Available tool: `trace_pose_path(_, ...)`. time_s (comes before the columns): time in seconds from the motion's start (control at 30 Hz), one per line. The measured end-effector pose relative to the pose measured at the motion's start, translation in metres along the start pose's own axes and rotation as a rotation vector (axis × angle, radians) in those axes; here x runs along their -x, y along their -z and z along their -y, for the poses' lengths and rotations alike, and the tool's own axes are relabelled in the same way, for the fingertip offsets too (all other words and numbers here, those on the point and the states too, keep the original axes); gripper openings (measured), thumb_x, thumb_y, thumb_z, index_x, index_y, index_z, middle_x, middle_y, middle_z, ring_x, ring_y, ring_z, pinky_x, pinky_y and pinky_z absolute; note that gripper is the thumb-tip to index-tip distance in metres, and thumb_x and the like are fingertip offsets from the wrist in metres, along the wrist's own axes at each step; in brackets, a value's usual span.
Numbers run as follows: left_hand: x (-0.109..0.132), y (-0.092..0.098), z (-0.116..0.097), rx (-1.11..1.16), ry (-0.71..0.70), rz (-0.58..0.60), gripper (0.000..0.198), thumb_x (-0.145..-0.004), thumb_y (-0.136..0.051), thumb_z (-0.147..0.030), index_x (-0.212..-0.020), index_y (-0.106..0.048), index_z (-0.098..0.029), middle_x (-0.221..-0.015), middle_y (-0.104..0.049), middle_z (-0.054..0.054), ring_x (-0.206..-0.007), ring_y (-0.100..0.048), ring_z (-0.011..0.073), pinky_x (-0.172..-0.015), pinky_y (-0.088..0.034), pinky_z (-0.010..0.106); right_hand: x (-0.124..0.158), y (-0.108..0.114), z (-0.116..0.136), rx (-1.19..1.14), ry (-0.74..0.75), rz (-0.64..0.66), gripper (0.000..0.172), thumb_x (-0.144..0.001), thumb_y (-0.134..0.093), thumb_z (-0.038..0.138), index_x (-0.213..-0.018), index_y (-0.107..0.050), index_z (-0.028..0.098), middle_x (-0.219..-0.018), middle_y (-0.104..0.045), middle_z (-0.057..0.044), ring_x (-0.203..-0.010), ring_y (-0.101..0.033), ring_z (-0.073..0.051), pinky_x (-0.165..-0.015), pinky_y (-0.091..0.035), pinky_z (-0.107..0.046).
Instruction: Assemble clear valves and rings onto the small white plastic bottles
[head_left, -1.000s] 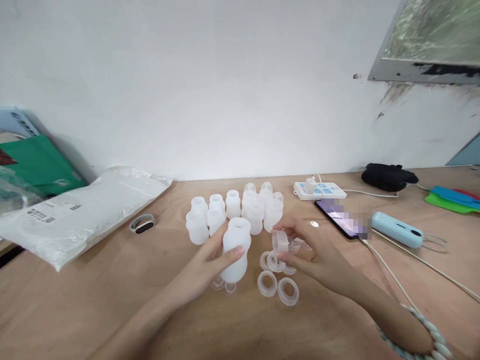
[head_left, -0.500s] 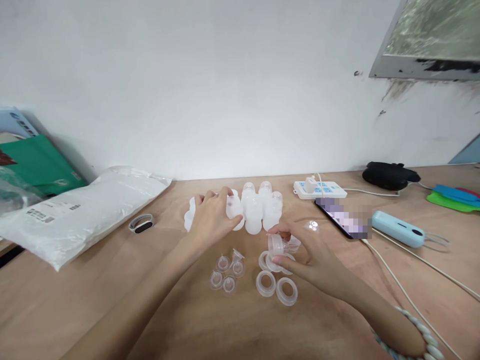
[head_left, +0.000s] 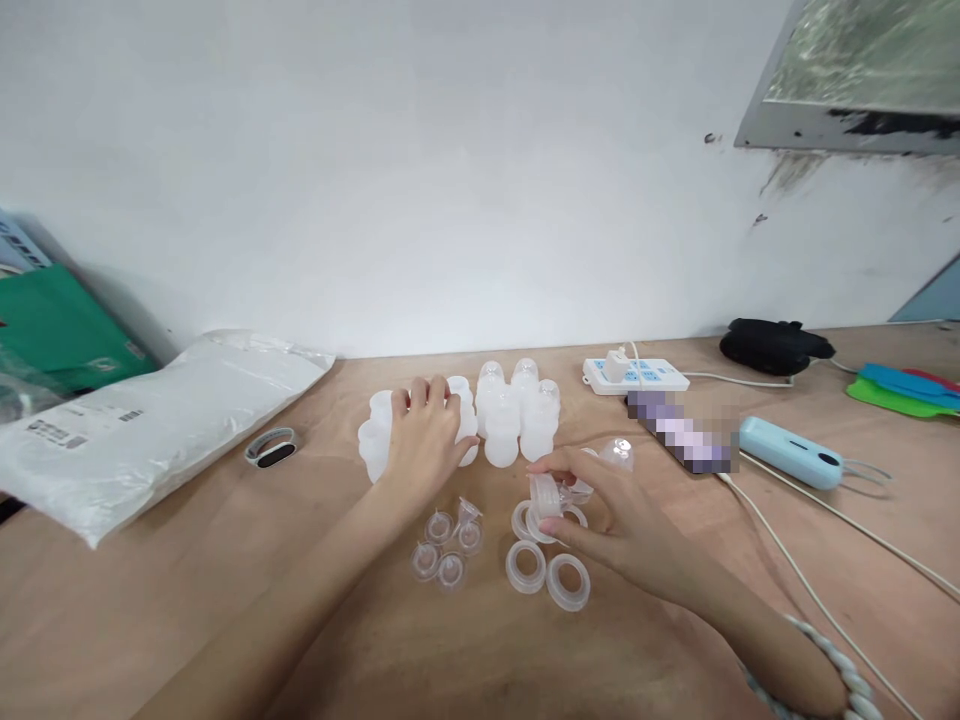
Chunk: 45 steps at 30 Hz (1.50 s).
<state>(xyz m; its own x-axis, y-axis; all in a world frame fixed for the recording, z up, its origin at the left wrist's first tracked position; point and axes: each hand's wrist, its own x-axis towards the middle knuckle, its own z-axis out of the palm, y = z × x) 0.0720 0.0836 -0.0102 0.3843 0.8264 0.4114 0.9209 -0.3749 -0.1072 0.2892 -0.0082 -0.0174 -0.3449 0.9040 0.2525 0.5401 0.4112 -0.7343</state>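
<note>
My left hand [head_left: 424, 440] lies over a group of several small white plastic bottles [head_left: 501, 428] at the back of the wooden table [head_left: 150, 600], fingers curled round a white bottle [head_left: 463, 420] among them. My right hand [head_left: 607, 520] pinches a clear plastic ring cap [head_left: 544, 494] just above several loose clear rings [head_left: 546, 576]. Several small clear nipple-shaped inserts [head_left: 445, 545] sit between my forearms. A clear dome cap [head_left: 618, 454] rests behind my right hand.
A white plastic bag [head_left: 142, 420] and green packaging [head_left: 52, 335] lie at the left, with a wristband [head_left: 268, 449] beside them. A power strip [head_left: 637, 376], phone [head_left: 679, 432], light blue device [head_left: 787, 453], cables [head_left: 840, 540] and black object [head_left: 772, 346] occupy the right.
My left hand carried the white bottle from near the inserts back to the bottle group and now rests there. My right hand kept hold of the clear ring cap, barely moving.
</note>
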Motion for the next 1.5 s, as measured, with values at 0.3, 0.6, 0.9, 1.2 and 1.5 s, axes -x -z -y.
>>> trace_pose_path(0.3,0.030,0.019,-0.012,0.586,-0.057,0.043,0.017,-0.094,-0.054,-0.031,-0.097,-0.067,-0.021,-0.104,-0.069,0.008,-0.100,-0.055,0.0297,-0.088,-0.037,0.045,0.000,-0.005,0.003,0.014,0.104,-0.041,0.029,-0.088,-0.068,0.028,-0.116,-0.060,0.026,-0.108,-0.070,-0.004,-0.098,-0.066,-0.021,-0.083,-0.054,-0.034)
trace_pose_path(0.6,0.067,0.015,-0.042,1.876,0.383,0.585,0.030,-0.082,-0.068,-0.047,-0.077,-0.072,-0.017,-0.067,-0.056,-0.001,-0.067,-0.046,0.0138,-0.067,-0.035,0.026,0.003,-0.019,0.003,0.039,0.423,-0.237,0.013,-0.091,-0.068,0.029,-0.102,-0.061,0.023,-0.111,-0.071,-0.010,-0.098,-0.071,-0.022,-0.081,-0.061,-0.035)
trace_pose_path(0.9,0.068,0.026,-0.042,1.868,0.633,0.670,0.020,-0.068,-0.078,-0.035,-0.065,-0.071,-0.016,-0.059,-0.053,-0.004,-0.059,-0.037,0.0096,-0.060,-0.031,0.023,0.007,-0.020,0.006,0.030,0.446,-0.211,0.021,-0.090,-0.070,0.030,-0.107,-0.060,0.023,-0.106,-0.072,-0.009,-0.092,-0.071,-0.021,-0.076,-0.061,-0.031)
trace_pose_path(1.2,0.079,0.042,-0.043,1.712,0.552,0.529,0.024,-0.070,-0.067,-0.038,-0.058,-0.064,-0.017,-0.053,-0.049,-0.004,-0.055,-0.036,0.0101,-0.055,-0.030,0.023,0.015,-0.021,0.004,-0.259,0.297,-0.175,0.040,-0.080,-0.079,0.039,-0.115,-0.064,0.028,-0.106,-0.075,-0.006,-0.090,-0.072,-0.023,-0.074,-0.060,-0.035)
trace_pose_path(1.5,0.104,0.019,0.017,1.321,0.574,0.279,0.031,-0.076,-0.065,-0.047,-0.062,-0.064,-0.019,-0.058,-0.056,-0.001,-0.059,-0.048,0.0151,-0.059,-0.036,0.026,0.001,0.046,-0.015,-0.320,0.167,-0.687,0.039,-0.079,-0.079,0.026,-0.117,-0.068,0.029,-0.114,-0.071,-0.004,-0.111,-0.065,-0.024,-0.096,-0.054,-0.038)
